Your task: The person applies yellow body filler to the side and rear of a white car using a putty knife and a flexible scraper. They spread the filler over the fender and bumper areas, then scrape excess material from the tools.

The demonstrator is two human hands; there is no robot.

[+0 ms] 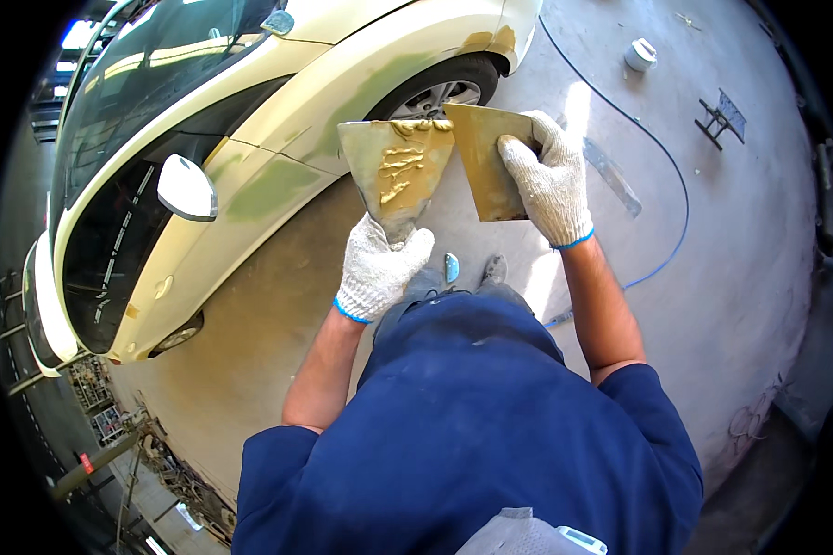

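My left hand (379, 268), in a white knit glove with a blue cuff, grips the narrow end of a grey spreader (372, 157) with thick ridges of mustard-yellow paste on it. My right hand (551, 190), gloved alike, is closed on a square flat spreader (483, 176) coated with a yellowish film, thumb on its face. The two blades are held up side by side, their upper corners close or touching. Behind them stands a cream car (250, 157) with greenish and tan patches on its fender and door.
The car's front wheel (440, 95) is beyond the spreaders. On the grey floor (694, 324) are a blue hose (678, 236), a white bucket (640, 55), a small metal stand (722, 120) and a small light-blue object (452, 268) near my feet. Metal racks and clutter (102, 398) line the lower left.
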